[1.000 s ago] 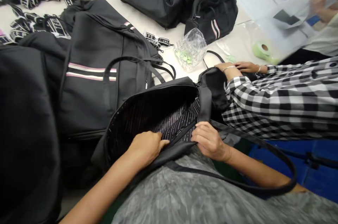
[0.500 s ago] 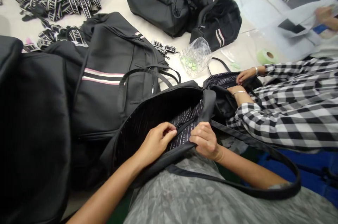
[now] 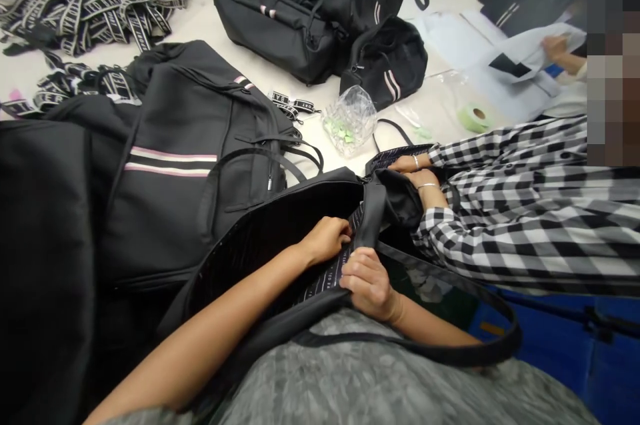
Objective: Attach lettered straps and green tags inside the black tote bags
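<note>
A black bag lies open across my lap, with printed lining inside. My right hand grips its near rim, fingers wrapped over the edge. Inside the opening, my left hand is closed against the lining of the near wall. Its fingertips are partly hidden, so what they pinch does not show. A long strap of the bag loops over my right forearm.
Black bags with striped bands stand left and at the back. Printed straps are heaped far left. A clear plastic bag holds green pieces. Beside a roll of green tape, a co-worker in checked sleeves handles another bag.
My left hand has moved right and deeper along the lining, toward the bag's far end. My right hand still holds the rim. The view has shifted; the co-worker's hands reach further into their bag.
</note>
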Demonstrator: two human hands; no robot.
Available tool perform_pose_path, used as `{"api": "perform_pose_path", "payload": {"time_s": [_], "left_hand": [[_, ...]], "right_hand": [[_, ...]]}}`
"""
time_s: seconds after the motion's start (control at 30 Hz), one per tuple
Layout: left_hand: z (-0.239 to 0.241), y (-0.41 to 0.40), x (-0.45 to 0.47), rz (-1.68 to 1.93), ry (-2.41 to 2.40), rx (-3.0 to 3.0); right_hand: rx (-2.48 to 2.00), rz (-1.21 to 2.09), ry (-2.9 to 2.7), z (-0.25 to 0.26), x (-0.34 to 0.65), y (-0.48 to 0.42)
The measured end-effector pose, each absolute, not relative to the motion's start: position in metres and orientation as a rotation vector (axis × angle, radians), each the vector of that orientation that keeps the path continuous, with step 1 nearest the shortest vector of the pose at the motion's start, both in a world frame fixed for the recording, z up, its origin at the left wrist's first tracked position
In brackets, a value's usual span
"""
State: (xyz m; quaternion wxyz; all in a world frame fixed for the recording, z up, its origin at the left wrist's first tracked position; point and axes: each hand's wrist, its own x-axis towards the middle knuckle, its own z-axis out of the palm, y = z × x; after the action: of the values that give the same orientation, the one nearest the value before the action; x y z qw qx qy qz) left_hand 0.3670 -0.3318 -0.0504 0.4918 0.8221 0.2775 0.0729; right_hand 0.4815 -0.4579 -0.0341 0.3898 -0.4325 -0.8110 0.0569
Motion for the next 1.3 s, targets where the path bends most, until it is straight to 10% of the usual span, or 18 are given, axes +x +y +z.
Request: {"api": "perform_pose_path", "payload": {"time_s": [0.5,1.3], "left_hand": [[-0.047,-0.348,0.338,0.276,0.334,2.958],[-0.070,-0.327,0.338,0.376,0.162,2.930]], "right_hand": [[-1.049,0.099,-2.115,-0.030,0.475,-0.452],[-1.178,0.088,-2.106,-0.029,0.476,-0.457]]}}
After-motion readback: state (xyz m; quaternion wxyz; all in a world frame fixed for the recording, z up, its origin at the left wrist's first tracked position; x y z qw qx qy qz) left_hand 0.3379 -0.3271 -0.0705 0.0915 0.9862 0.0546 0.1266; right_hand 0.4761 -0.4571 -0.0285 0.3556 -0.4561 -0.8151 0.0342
